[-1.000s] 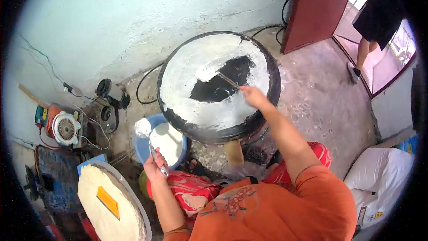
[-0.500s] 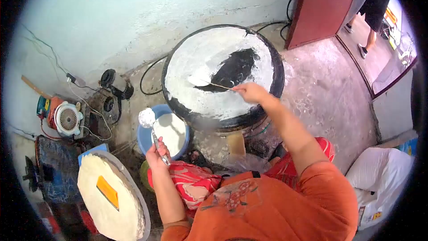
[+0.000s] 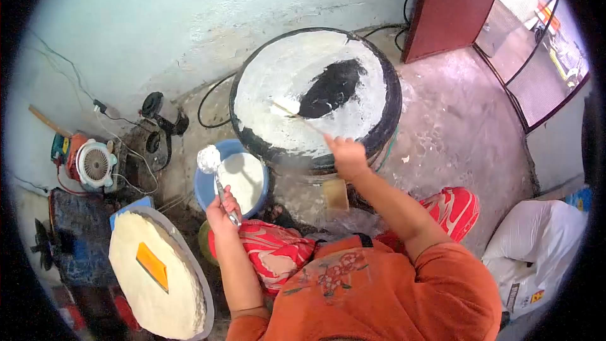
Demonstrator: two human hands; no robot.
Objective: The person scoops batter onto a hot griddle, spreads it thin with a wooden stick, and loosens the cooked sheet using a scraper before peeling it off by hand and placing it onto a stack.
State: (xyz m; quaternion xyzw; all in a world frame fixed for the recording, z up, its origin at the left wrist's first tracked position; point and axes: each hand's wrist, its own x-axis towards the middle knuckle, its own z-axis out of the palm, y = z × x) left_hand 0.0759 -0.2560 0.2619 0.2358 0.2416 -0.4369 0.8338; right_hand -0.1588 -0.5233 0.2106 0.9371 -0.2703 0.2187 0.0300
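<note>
My right hand (image 3: 348, 153) is closed around the thin handle of a wooden batter spreader (image 3: 311, 126). Its far end rests in white batter on a large round black griddle (image 3: 394, 104). The batter layer (image 3: 268, 76) covers most of the top, leaving a dark bare patch (image 3: 332, 88) right of centre. My left hand (image 3: 224, 210) grips a metal ladle (image 3: 219, 183) whose bowl is coated in white batter. The ladle is held over the left side of a blue basin (image 3: 203, 191) holding white batter (image 3: 243, 180).
At lower left lies a thick stack of pale flat sheets (image 3: 148, 303) with an orange scraper (image 3: 152, 266) on top. A small blower (image 3: 96, 165) and cables stand by the left wall. A red door (image 3: 451, 12) stands ajar. White sacks (image 3: 536, 246) lie at right.
My right hand has moved down and left, and the spreader is angled differently. The dark patch has shrunk at its lower left. The person in the doorway is out of view.
</note>
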